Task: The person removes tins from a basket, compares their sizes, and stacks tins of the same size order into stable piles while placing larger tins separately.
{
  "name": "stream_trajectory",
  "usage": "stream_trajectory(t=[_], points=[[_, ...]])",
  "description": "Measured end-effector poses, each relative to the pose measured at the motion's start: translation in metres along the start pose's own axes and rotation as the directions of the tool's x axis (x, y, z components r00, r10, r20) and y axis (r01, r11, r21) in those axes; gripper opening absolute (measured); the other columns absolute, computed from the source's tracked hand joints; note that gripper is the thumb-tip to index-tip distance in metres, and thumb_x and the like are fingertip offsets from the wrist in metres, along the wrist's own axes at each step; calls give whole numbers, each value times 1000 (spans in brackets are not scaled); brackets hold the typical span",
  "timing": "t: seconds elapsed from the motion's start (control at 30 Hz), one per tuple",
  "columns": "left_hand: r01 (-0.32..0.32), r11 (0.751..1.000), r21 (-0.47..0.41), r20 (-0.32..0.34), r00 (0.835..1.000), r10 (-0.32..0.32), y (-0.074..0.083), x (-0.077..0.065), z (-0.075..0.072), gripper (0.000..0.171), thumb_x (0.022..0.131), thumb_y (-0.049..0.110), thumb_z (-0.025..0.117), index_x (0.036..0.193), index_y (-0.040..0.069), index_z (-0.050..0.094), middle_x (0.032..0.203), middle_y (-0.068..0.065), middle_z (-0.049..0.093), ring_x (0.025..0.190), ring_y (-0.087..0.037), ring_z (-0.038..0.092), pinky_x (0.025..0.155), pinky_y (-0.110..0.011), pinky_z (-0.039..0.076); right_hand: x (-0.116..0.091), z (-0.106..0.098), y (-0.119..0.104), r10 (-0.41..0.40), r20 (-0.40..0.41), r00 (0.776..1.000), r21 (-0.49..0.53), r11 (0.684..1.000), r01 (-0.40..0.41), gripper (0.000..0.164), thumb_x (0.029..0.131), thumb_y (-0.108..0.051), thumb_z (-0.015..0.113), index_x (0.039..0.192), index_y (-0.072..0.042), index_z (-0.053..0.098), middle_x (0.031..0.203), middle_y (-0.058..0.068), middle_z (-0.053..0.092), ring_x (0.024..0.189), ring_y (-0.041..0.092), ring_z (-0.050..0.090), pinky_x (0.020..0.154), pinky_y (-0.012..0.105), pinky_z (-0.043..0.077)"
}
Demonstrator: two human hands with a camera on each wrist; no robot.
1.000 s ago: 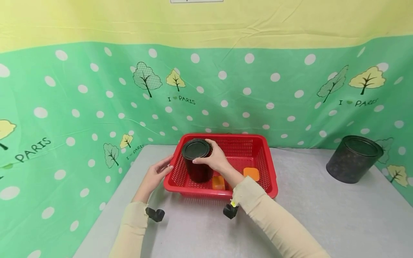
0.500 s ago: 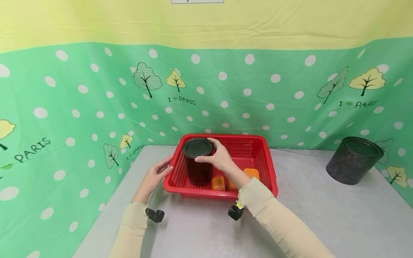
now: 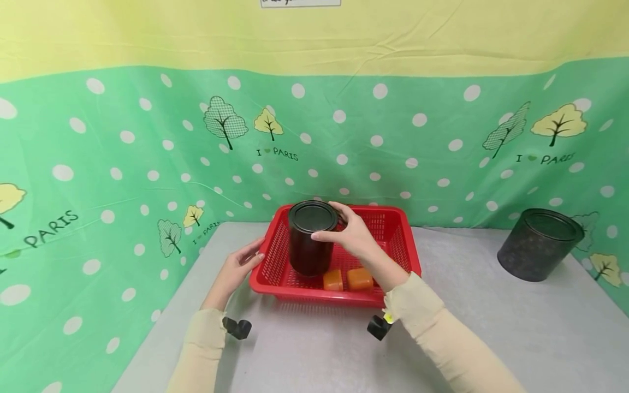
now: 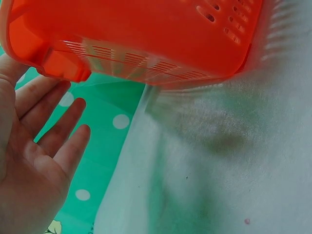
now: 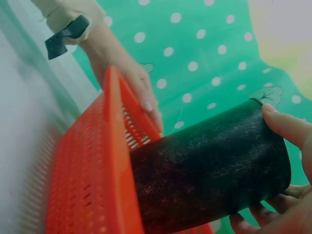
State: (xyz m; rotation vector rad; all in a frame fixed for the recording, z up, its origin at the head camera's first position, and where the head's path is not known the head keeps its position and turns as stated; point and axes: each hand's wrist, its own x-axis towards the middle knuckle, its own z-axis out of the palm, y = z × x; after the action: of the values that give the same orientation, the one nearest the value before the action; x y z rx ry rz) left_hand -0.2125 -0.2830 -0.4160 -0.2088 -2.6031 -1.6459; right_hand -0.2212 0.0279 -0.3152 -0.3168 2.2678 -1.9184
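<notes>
In the head view my right hand [image 3: 351, 232] grips a black cylindrical canister [image 3: 310, 251] near its lid, thumb on the near side and fingers on the far side. The canister stands roughly upright within the left part of a red perforated plastic basket [image 3: 339, 295]. The right wrist view shows the canister's dark mottled side [image 5: 204, 165] rising past the basket rim, right thumb and fingers around its upper end. At the basket's left rim rests my left hand [image 3: 239, 267], thumb at the edge. In the left wrist view its fingers [image 4: 63, 126] extend loosely below the rim.
Two small orange rounded pieces, one [image 3: 333, 280] left of the other [image 3: 360, 279], lie along the basket's front wall. A wider black lidded canister [image 3: 538, 245] stands at the table's back right. A green and yellow patterned curtain [image 3: 314, 109] hangs behind the grey table [image 3: 295, 355].
My right hand has raised the black canister and shifted it to the right. The right forearm also moved right, exposing the orange piece it partly covered. My left hand stayed at the rim.
</notes>
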Motion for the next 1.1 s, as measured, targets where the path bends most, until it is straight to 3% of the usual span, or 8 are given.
stream_trajectory(t=[0.17, 0.43, 0.73, 1.1], points=[[-3, 1000, -12, 1, 1000, 3, 1, 1, 1, 54, 98, 25, 64, 148, 12, 48, 153, -16, 46, 140, -34, 48, 113, -44, 42, -11, -18, -8, -10, -8, 1000, -16, 1000, 10, 85, 82, -26, 81, 154, -22, 36, 151, 3, 48, 141, 24, 44, 115, 48, 43], [9, 1000, -8, -2, 1000, -9, 0, 1, 0, 54, 98, 26, 64, 148, 13, 48, 154, -15, 46, 140, -34, 47, 114, -44, 41, -28, -50, -18, -37, -23, 999, 44, 998, 38, 81, 85, -20, 79, 154, -20, 36, 152, 4, 50, 140, 25, 46, 115, 47, 43], [6, 1000, -8, 2, 1000, -6, -1, 0, 0, 54, 98, 27, 63, 148, 12, 48, 154, -16, 46, 140, -35, 47, 113, -44, 42, -51, -86, -27, -55, -73, 996, -23, 998, 53, 76, 90, -25, 74, 155, -20, 34, 152, 6, 49, 135, 23, 49, 94, 12, 49], [12, 1000, -17, -1, 1000, -12, 0, 0, 0, 54, 98, 26, 64, 148, 11, 48, 154, -17, 46, 139, -35, 48, 112, -42, 42, -75, -131, -30, -51, -154, 987, -52, 998, 44, 78, 92, -26, 72, 158, -23, 29, 159, 9, 39, 118, 1, 53, 88, 6, 49]])
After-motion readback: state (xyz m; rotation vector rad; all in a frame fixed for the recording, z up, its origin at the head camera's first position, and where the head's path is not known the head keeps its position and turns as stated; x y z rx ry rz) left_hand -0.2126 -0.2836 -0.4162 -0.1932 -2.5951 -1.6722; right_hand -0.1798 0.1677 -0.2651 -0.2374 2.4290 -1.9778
